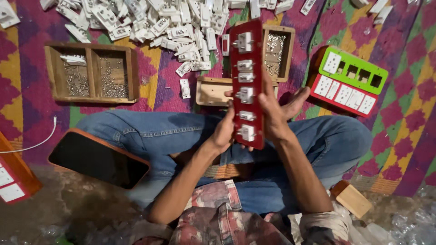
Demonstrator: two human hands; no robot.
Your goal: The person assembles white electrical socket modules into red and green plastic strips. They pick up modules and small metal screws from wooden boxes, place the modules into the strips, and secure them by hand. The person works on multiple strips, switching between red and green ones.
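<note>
Head view: person sits cross-legged on a patterned mat w/ a black phone (pixel 97 159) on the near knee. Left hand (pixel 225 129) & right hand (pixel 276 113) clamp the red switch plate (pixel 247 81) from both sides, fingers curled round its edges, right thumb spread. Plate's long axis runs near-to-far, lower end between the palms; both hands equally close. Beyond: small wooden box (pixel 212 90), screw tray (pixel 91 72), white switch pile (pixel 172 20) at mat's far edge.
</note>
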